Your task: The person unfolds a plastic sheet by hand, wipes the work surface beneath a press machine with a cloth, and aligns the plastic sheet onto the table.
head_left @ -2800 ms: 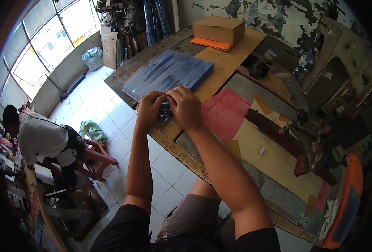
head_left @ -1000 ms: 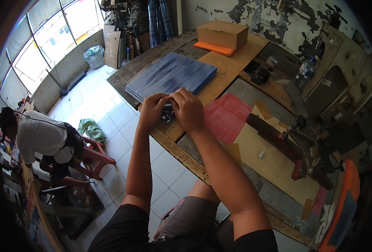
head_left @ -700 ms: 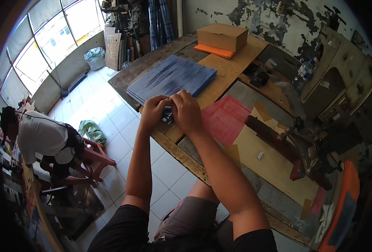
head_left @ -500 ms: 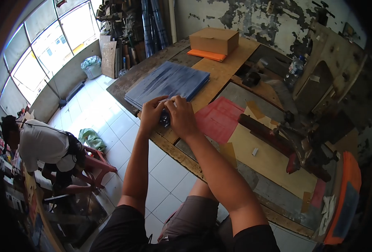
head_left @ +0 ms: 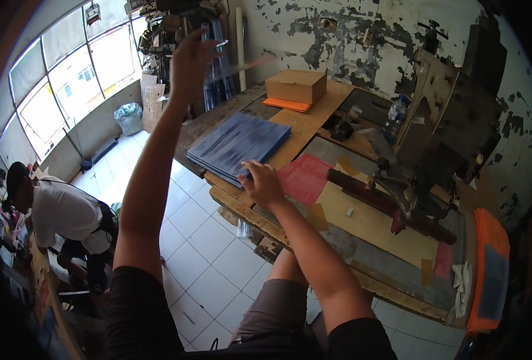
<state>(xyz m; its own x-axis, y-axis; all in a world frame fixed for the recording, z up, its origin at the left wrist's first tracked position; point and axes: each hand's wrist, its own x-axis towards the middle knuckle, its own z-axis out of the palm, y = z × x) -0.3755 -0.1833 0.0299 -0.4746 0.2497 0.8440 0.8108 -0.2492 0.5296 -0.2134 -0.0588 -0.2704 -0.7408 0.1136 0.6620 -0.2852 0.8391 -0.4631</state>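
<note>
My left hand (head_left: 191, 63) is raised high in front of the shelving, its fingers closed around something thin and translucent that is smeared by motion and hard to identify. My right hand (head_left: 263, 185) is at the near corner of a stack of blue-grey streaked sheets (head_left: 239, 144), thumb and fingers apart with nothing visible between them. Just right of that hand, a red sheet (head_left: 305, 179) lies on the worktable (head_left: 362, 153). A pale yellow board (head_left: 371, 225) with a small white piece (head_left: 349, 212) on it is farther right.
A cardboard box (head_left: 296, 87) rests on an orange folded item (head_left: 287, 105) at the back. At right stand a metal machine with a dark red bar (head_left: 362, 191), a plastic bottle (head_left: 396, 114) and an orange-and-blue item (head_left: 491, 270). Another person (head_left: 71, 207) bends at far left.
My left hand has left my right hand and risen up and left with the translucent thing. My right hand's fingers have spread. The view has tilted upward. The other person still bends at left.
</note>
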